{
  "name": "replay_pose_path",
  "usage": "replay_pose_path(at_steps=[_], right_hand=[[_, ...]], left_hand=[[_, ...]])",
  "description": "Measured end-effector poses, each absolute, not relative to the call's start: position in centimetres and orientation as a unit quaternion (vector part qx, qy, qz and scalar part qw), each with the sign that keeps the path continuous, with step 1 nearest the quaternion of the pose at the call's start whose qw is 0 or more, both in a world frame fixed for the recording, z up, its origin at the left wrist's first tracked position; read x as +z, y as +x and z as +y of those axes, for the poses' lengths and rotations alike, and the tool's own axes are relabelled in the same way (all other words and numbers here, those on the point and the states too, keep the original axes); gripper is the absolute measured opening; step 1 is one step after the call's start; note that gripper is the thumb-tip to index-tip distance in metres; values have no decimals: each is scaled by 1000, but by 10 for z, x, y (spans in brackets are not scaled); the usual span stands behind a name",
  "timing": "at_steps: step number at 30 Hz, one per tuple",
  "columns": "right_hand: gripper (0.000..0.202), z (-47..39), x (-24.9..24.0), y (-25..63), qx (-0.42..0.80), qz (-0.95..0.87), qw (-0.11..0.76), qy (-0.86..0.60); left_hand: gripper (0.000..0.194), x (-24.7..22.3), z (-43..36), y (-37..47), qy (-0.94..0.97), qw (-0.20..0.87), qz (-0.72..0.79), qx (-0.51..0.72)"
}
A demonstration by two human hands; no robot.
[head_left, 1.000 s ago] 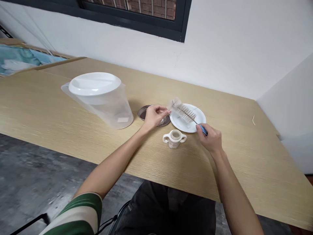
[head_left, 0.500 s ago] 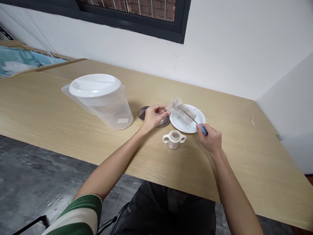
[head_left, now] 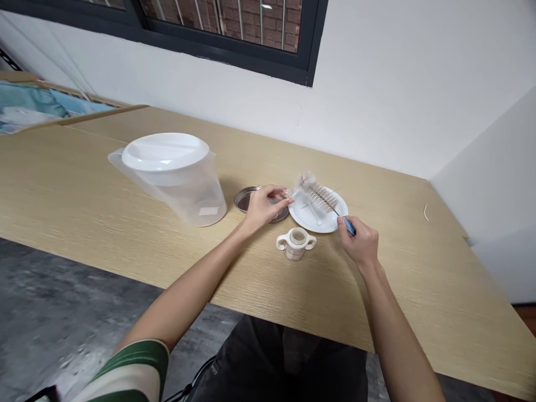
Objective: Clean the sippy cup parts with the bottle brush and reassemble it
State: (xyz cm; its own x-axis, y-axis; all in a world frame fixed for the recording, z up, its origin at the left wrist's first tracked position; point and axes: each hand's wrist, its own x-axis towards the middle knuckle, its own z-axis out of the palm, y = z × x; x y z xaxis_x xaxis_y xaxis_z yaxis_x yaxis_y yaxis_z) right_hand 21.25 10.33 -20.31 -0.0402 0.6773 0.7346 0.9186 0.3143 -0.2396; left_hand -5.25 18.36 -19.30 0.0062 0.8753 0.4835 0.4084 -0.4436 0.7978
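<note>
My right hand [head_left: 358, 239] is closed round the blue handle of a bottle brush [head_left: 323, 197], whose pale bristles slant up to the left over a white plate [head_left: 312, 222]. My left hand [head_left: 266, 207] pinches a small clear piece [head_left: 290, 193] near the brush's tip; its shape is too small to make out. Beneath my left hand lies a round metal tray [head_left: 242, 200], partly covered. A small white two-handled cup [head_left: 295, 244] stands upright and uncovered between my forearms. Thin items lie on the plate under the bristles.
Left of my left hand stands a translucent pitcher [head_left: 188, 195] with a white lid. A small white bent strip [head_left: 426, 212] lies on the table [head_left: 259, 279] at the right. The wall and window frame [head_left: 234, 58] rise behind the table.
The view has shifted slightly, so the table objects sit a little lower. The brush still slants over the plate, and both hands keep their grips.
</note>
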Motion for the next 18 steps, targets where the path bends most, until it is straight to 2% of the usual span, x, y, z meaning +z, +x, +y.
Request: replay_pose_path(at_steps=[11, 18], right_hand=[[33, 102, -203, 211, -152, -700, 428, -550], [33, 101, -202, 210, -158, -688, 447, -550]], left_hand=[[38, -182, 174, -53, 675, 159, 459, 555], [34, -175, 169, -53, 649, 173, 443, 594]])
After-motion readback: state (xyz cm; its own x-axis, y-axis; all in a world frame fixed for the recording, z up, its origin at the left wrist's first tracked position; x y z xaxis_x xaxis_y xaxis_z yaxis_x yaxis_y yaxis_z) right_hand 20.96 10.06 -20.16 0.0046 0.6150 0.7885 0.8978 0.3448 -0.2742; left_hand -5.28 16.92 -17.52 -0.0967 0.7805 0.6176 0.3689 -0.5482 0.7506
